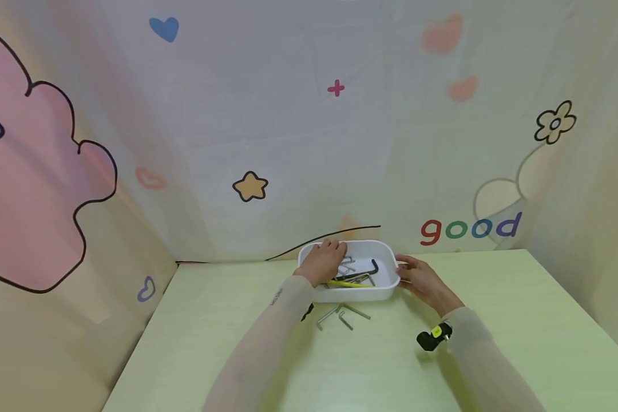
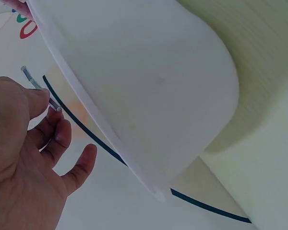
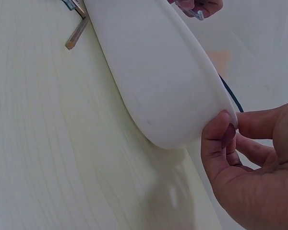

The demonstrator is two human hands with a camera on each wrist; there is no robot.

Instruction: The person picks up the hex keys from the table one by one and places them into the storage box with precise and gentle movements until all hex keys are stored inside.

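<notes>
A white plastic tray [image 1: 357,295] stands near the back of the table, with several hex keys inside, among them a black one [image 1: 374,265] and a yellow one [image 1: 349,284]. Over the tray's left side, my left hand [image 1: 325,262] pinches a small silver hex key [image 2: 30,78] between thumb and fingers. My right hand [image 1: 423,281] grips the right end of the tray, thumb and finger pinching its rim [image 3: 225,103]. Three silver hex keys lie on the table before the tray, one of them short [image 1: 345,321].
The pale table [image 1: 381,366] meets a printed cloth backdrop [image 1: 288,114] right behind the tray. More cloth hangs at both sides. A black wrist camera [image 1: 431,339] hangs under the right sleeve.
</notes>
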